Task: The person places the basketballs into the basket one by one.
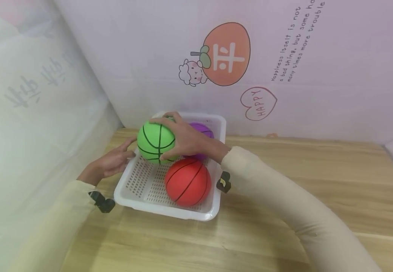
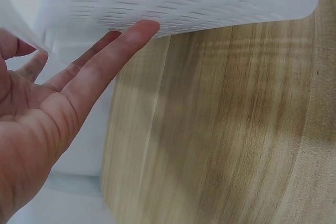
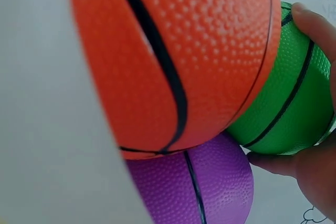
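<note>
In the head view my right hand [image 1: 187, 138] grips a green toy basketball [image 1: 150, 141] from above. Fingers and thumb spread round the ball at the back left of a white perforated basket [image 1: 196, 217]. The right wrist view also shows that hand [image 3: 317, 177] on the green ball [image 3: 294, 98]. A purple ball [image 1: 201, 130] lies behind my right wrist, partly hidden. Nearer the front of the basket sits a red ball [image 1: 187, 183]. My left hand [image 1: 113, 160] is at the basket's left side, its extended fingers [image 2: 100, 69] against the outer wall in the left wrist view.
The basket stands on a wooden tabletop [image 1: 305, 170]. Pale sheeting with printed drawings and lettering rises behind the table [image 1: 142, 49] and along the left side [image 1: 36, 124]. Tabletop extends to the basket's right and in front.
</note>
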The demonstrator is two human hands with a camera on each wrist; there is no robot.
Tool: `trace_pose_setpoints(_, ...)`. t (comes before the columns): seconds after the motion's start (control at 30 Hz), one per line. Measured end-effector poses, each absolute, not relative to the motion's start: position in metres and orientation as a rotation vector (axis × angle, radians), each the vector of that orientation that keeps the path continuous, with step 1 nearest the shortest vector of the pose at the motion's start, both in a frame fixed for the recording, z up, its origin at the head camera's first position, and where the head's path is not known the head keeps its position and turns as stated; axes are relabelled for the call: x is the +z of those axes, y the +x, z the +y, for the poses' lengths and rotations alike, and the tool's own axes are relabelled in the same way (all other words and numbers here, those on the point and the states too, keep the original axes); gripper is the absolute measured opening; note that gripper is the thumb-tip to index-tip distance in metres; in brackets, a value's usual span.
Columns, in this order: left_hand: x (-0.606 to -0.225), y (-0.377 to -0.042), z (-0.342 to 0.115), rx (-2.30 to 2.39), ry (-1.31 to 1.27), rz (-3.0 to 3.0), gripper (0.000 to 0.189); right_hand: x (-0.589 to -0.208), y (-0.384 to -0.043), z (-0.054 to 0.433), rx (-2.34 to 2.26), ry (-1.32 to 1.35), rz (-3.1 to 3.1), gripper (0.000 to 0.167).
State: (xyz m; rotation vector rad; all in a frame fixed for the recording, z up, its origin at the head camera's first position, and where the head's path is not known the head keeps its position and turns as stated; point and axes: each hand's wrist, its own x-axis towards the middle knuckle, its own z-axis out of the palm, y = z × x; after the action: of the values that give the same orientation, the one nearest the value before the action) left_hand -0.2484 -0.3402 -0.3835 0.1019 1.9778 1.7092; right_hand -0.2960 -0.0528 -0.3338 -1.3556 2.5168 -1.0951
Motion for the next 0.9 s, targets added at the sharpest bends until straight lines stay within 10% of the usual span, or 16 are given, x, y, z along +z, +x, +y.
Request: trace_pose_setpoints(0.9, -0.387, -0.25, -0.341, 1.73, 0.116, 1.957, 0.073, -0.336, -0.297, -0.067, -0.802, -1.275, 2.565, 0.092)
